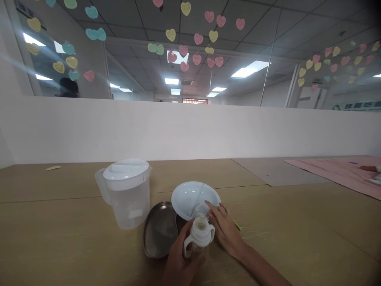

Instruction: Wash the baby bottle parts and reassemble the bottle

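My left hand (185, 254) is wrapped around a baby bottle (200, 234) with a white two-handled collar and a pale teat on top. It stands upright near the front of the table. My right hand (225, 228) reaches over the near right rim of a white bowl (184, 194), its fingers at the edge of a clear domed bottle cap (200, 209). The cap is partly hidden by the fingers and the teat. A thin line crosses the bowl. Left of the bottle lies a kidney-shaped metal tray (160, 230).
A lidded translucent plastic jug (131, 198) stands left of the tray. A thin green item (237, 225) shows beside my right wrist. At far right, another person's hand (368, 168) rests over a pink cloth (327, 169). A low white wall (190, 131) edges the table's back.
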`<act>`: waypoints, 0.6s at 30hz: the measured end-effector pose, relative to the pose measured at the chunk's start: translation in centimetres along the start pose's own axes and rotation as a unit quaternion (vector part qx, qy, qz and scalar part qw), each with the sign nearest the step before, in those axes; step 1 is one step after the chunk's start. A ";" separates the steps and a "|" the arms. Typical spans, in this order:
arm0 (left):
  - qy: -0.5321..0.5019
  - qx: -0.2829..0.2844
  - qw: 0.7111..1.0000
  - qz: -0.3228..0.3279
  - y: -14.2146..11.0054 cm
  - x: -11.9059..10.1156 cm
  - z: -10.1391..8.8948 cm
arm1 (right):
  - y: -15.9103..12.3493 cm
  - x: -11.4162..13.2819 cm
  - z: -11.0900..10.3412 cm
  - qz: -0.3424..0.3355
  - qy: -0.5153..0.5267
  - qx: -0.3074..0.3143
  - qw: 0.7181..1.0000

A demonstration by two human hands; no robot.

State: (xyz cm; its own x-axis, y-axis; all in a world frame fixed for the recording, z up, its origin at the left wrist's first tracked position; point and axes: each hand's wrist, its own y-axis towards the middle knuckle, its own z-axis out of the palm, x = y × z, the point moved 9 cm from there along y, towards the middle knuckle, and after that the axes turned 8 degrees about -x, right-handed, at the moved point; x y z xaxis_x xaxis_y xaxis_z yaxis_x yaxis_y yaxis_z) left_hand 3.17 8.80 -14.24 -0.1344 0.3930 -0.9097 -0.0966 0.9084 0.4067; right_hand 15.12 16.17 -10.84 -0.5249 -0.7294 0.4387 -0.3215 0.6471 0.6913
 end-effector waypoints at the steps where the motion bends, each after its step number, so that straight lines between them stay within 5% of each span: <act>1: -0.003 -0.004 1.000 -0.004 0.0 0.1 0.0 | 0.0 0.0 0.1 -0.005 -0.004 0.004 1.000; 6: -0.012 -0.006 0.999 -0.037 -0.1 -0.8 0.0 | -0.1 0.0 -0.6 0.001 0.007 -0.022 1.000; 10: -0.018 -0.020 0.998 -0.054 -0.3 -1.4 -0.1 | 0.7 2.3 -2.9 0.022 0.055 -0.057 0.997; 14: -0.003 -0.031 0.997 -0.074 -0.3 -1.3 -0.3 | 2.4 7.4 -1.8 -0.010 -0.003 0.169 0.986; 18: 0.027 -0.057 0.993 -0.096 -0.4 -1.3 -0.8 | 4.0 9.6 -1.3 -0.015 -0.133 0.289 0.948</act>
State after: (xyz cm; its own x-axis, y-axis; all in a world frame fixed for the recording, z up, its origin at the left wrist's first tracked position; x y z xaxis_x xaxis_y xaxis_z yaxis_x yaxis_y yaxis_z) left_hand 2.59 7.84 -13.17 -0.1554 0.2021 -0.9670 -0.2371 0.9426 0.2351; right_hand 9.85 11.49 -3.08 -0.6638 -0.7176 0.2108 -0.6773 0.6963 0.2377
